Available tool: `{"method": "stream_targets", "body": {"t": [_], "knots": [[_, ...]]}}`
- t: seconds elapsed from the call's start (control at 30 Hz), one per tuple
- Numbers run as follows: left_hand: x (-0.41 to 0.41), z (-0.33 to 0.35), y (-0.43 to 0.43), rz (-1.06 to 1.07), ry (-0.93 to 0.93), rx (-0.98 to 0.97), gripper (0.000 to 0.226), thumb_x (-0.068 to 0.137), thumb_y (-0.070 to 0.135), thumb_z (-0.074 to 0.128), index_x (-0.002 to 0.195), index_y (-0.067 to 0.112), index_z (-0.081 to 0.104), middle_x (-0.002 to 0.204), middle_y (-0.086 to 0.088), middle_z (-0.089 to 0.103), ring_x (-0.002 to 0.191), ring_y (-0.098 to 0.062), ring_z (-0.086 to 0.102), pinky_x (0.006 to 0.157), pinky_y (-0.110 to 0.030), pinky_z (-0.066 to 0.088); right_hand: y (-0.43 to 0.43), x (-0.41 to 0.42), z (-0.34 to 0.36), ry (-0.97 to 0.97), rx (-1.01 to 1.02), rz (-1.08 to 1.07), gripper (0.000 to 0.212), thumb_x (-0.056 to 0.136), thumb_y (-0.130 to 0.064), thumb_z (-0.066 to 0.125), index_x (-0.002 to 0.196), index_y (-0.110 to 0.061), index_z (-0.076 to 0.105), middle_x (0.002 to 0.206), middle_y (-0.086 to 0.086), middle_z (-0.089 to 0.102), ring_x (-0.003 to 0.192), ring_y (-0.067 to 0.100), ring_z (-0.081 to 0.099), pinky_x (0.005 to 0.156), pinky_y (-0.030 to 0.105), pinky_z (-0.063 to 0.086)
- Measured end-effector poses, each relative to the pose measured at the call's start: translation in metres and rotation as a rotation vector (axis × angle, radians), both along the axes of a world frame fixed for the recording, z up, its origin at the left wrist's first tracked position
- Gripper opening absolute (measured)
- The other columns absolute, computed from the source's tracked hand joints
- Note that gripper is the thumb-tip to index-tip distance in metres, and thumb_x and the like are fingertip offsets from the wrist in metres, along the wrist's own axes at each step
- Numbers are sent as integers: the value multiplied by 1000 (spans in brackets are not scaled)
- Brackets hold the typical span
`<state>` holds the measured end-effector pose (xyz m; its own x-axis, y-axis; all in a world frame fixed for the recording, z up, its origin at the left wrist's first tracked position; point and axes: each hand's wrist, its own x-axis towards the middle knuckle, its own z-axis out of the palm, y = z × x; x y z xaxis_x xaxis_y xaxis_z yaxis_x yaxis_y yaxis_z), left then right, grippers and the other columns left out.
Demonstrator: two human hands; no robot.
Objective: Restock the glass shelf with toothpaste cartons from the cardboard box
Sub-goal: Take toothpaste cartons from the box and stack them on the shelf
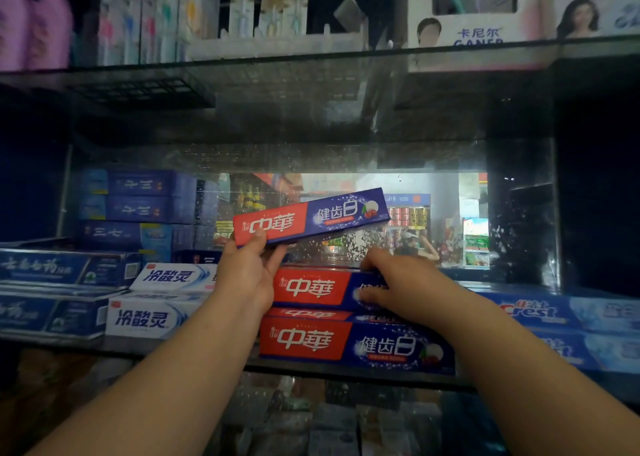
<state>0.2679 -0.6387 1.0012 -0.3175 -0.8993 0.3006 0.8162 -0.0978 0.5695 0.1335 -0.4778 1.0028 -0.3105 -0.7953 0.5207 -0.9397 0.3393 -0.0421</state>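
Glass shelf (194, 355), dim: left hand (246, 275) fingers pinch raised carton (311, 218) by red end; level it, seat flush atop stack (311, 341) that right hand (398, 282) grips with curled fingers.

Blurred pink bottles (34, 26) at the left edge; stacked carton (304, 287) half under the right hand (398, 282)

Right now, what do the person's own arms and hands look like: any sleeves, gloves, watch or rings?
Both arms are bare. The left forearm and right forearm show no sleeve anywhere up to the frame edge. The left hand and right hand wear no gloves, and no watch, bracelet or ring shows on the wrists or the visible fingers.
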Motion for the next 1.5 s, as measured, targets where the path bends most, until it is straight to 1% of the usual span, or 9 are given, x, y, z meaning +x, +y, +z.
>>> {"method": "stream_targets", "body": {"t": [0.13,0.27,0.53,0.63,0.8,0.9,1.1,1.33,1.5], "knots": [[5,6,1,10,36,-15,29,95,9,55,123,13,50,105,-8,64,92,-18,64,73,-31,55,-4,-2,1,43,-123,-23,38,91,-40,59,126,-38,44,125,-5,63,114,23,56,104,42,33],[10,16,-1,37,81,-28,24,96,8,53,119,12,51,104,-8,63,101,-21,63,90,-36,54,-6,-2,12,88,-266,-61,33,95,-37,53,128,-39,49,120,-7,66,114,20,56,102,40,29],[9,7,0,13,53,-25,30,95,9,55,124,11,51,109,-10,63,95,-19,63,84,-34,54,-17,-5,-4,-71,-108,-42,33,88,-41,62,119,-31,54,119,-2,66,105,21,60,92,37,46],[4,2,1,6,7,-24,30,95,10,56,125,12,51,112,-11,64,96,-19,64,76,-31,54,-12,-5,1,-49,-157,-101,39,90,-41,60,127,-31,53,125,-4,64,110,20,59,102,39,40],[-1,3,6,-47,-17,-35,27,94,10,56,121,12,52,109,-10,64,100,-21,64,74,-31,55,10,-4,10,-606,-739,137,42,94,-42,51,130,-20,45,118,-4,57,79,8,54,62,24,43],[-5,9,16,-67,-49,-91,24,94,8,56,118,12,51,103,-8,64,94,-18,64,78,-32,53,14,-13,14,-724,-815,169,49,92,-50,51,133,-24,39,121,-2,56,94,16,56,78,33,43],[-8,12,13,225,-615,-454,14,91,32,61,103,26,62,96,0,70,83,-23,69,71,-39,56,10,-26,12,-699,-824,122,49,95,-40,50,140,-27,39,134,1,57,118,24,57,97,49,47],[-20,19,-16,458,-1020,-625,42,94,21,58,134,11,51,120,-11,63,94,-26,63,88,-44,54,-12,-45,10,-711,-593,-30,51,97,-35,50,144,-23,37,138,6,54,114,30,58,95,47,50],[-30,26,-21,603,-1383,-752,43,98,29,49,136,10,46,129,-14,57,109,-30,59,88,-37,50,-25,-55,8,-683,-401,-178,46,99,-36,44,137,-11,45,126,13,60,105,31,60,86,38,50]]}}
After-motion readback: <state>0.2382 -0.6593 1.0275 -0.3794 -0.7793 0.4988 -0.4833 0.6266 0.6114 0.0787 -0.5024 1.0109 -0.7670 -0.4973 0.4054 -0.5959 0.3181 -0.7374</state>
